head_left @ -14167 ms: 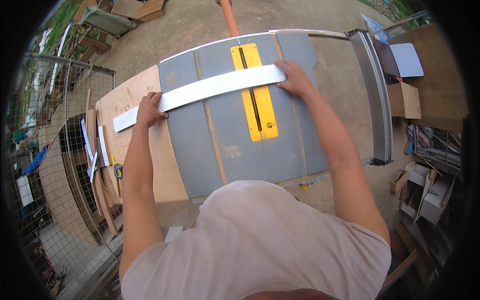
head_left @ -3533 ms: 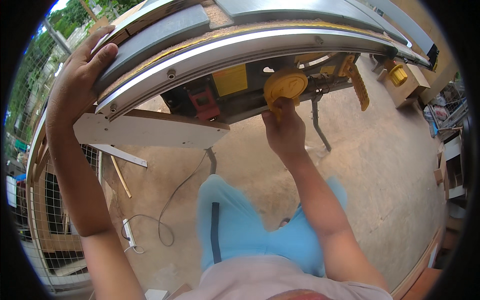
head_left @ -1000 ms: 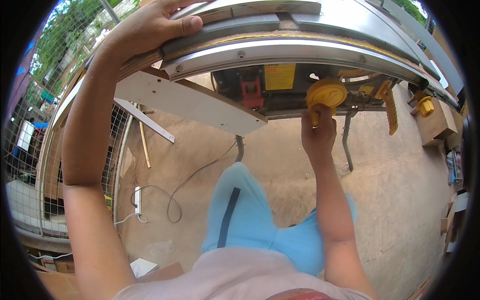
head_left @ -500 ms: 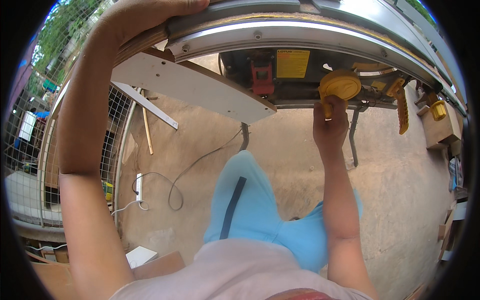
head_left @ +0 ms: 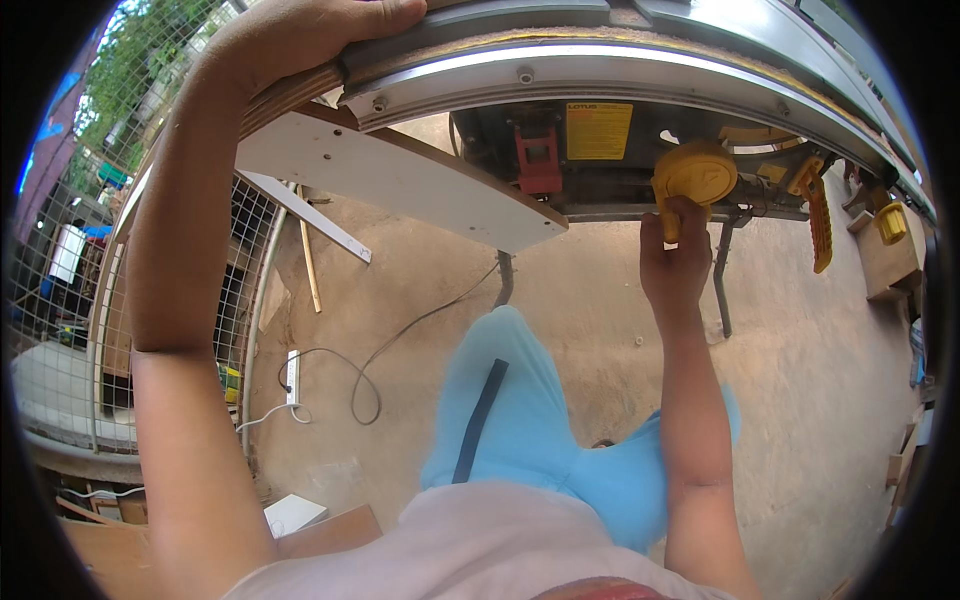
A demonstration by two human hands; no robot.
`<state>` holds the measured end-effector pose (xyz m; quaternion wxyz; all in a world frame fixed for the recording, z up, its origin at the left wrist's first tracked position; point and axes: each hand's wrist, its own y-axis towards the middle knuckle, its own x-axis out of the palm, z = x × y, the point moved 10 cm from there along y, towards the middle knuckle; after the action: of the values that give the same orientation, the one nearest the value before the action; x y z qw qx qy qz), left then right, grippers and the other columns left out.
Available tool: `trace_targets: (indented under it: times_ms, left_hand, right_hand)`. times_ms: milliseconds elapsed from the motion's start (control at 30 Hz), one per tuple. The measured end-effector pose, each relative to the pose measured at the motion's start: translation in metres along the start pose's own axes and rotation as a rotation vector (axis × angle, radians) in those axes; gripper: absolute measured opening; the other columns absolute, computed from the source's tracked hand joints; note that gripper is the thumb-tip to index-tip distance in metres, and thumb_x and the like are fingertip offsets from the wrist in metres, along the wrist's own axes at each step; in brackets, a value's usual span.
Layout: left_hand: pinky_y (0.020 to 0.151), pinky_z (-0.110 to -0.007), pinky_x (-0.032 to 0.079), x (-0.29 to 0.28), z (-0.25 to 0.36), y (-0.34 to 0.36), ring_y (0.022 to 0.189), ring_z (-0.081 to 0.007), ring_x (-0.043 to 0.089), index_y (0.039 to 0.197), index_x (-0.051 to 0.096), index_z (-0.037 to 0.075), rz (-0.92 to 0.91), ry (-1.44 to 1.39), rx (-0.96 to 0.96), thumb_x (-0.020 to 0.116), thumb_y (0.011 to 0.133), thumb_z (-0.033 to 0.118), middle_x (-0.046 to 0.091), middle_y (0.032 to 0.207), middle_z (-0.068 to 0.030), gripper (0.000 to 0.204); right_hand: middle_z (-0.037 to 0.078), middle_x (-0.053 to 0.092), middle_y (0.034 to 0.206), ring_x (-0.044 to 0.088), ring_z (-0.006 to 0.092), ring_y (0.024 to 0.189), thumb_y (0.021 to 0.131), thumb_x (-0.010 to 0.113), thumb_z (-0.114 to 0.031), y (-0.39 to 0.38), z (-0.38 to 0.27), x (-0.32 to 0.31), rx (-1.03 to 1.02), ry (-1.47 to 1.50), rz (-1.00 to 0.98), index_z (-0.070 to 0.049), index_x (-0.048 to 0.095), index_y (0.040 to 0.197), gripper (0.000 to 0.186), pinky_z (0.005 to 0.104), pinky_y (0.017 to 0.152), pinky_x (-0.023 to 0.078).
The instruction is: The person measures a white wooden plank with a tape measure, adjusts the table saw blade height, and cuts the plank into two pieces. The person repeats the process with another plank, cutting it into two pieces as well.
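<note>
R hand point(head_left: 676, 262) grips yellow handwheel point(head_left: 695, 173); L hand point(head_left: 300, 35) prob. on saw table point(head_left: 620, 60).

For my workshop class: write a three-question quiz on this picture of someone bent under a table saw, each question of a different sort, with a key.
1. True or false: the right hand grips the handle of the yellow handwheel on the saw's front.
2. Where does the left hand rest? A) on the power strip B) over the edge of the saw table C) on the red switch
3. Fill in: the white power strip lies on the ____ floor, beside the wire mesh fence.

Key
1. True: the fingers close round the handle under the wheel.
2. B: the palm lies over the table edge at the top of the view.
3. Concrete.
</note>
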<state>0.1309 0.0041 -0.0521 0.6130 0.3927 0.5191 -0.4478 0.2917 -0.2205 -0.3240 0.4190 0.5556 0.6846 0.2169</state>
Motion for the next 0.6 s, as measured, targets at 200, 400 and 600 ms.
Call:
trace_targets:
  times_ms: [200,400,600]
  left_hand:
    - [0.112,-0.043,0.047,0.019,-0.028,0.020,0.132,-0.0344,0.060,0.153,0.052,0.017,0.117,-0.367,0.075,0.059,0.102,0.049,0.060,0.144,-0.0240,0.061]
    - [0.118,-0.047,0.042,-0.005,-0.018,0.003,0.139,-0.0359,0.054,0.156,0.050,0.018,0.274,0.101,0.112,0.063,0.100,0.049,0.055,0.150,-0.0191,0.065]
    - [0.113,-0.047,0.045,-0.007,-0.019,-0.009,0.132,-0.0340,0.058,0.153,0.053,0.018,0.254,0.149,0.025,0.060,0.103,0.047,0.063,0.137,-0.0181,0.059]
  right_hand:
    - [0.014,0.070,0.105,0.069,0.0357,0.089,0.087,0.075,-0.012,-0.001,0.001,-0.001,-0.039,-0.046,0.010,-0.007,0.060,0.120,0.036,0.0452,0.083,0.053]
    - [0.016,0.069,0.101,0.068,0.0383,0.089,0.088,0.074,-0.010,0.002,-0.002,-0.001,-0.049,-0.042,0.011,-0.004,0.061,0.115,0.030,0.0465,0.082,0.052]
    - [0.017,0.068,0.103,0.068,0.0386,0.090,0.089,0.072,-0.011,0.002,-0.002,-0.001,-0.071,-0.001,0.020,-0.003,0.061,0.116,0.030,0.0472,0.081,0.051]
